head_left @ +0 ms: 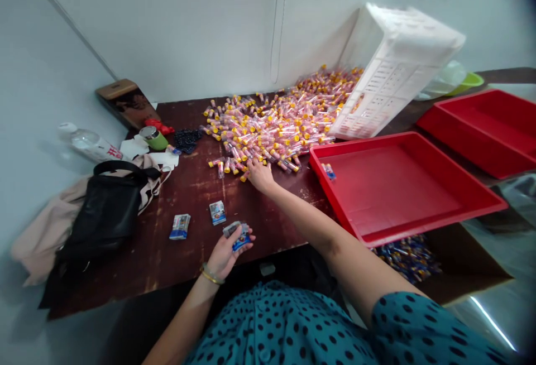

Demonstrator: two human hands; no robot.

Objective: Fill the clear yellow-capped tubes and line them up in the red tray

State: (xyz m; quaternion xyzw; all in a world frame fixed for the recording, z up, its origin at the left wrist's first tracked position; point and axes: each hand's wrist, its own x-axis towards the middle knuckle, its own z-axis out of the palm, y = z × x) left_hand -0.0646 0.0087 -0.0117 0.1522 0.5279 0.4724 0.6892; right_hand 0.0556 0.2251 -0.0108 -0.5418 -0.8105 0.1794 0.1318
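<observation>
Reaching to the near edge of the heap of yellow-capped tubes (276, 119) at mid-desk (176, 186), the right hand (259, 176) lies fingers-down on them, far nearer than the left. Whether it grips one cannot be told, and the tubes, too many to count, point every way. The left hand (224, 253), by the front edge, pinches a blue packet (239, 238); two more packets (180, 226) lie flat just beyond, and two red trays (402, 186) stand rightward.
</observation>
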